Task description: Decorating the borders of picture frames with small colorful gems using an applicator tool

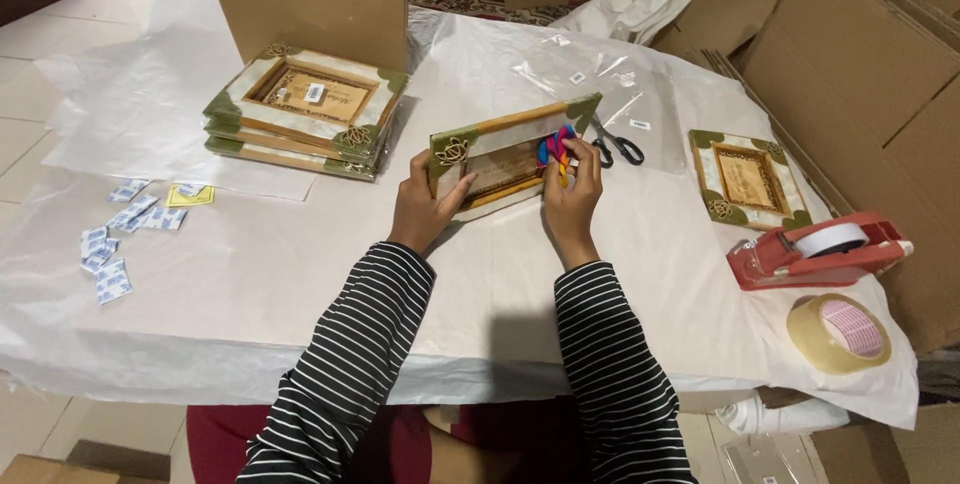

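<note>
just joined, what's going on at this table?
A person in striped sleeves holds a decorated picture frame tilted up above the paper-covered table. The left hand grips its lower left edge; the right hand presses a multicoloured cloth against its front. A stack of frames sits to the left, one more frame to the right, with scissors and a tape dispenser nearby.

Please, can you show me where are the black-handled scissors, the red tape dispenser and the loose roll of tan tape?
Black-handled metal scissors point(618, 147): head view, on the crossing near the handles.
Red plastic tape dispenser point(800, 256): head view, on its red body.
Loose roll of tan packing tape point(815, 337): head view, on its outer band.
</note>
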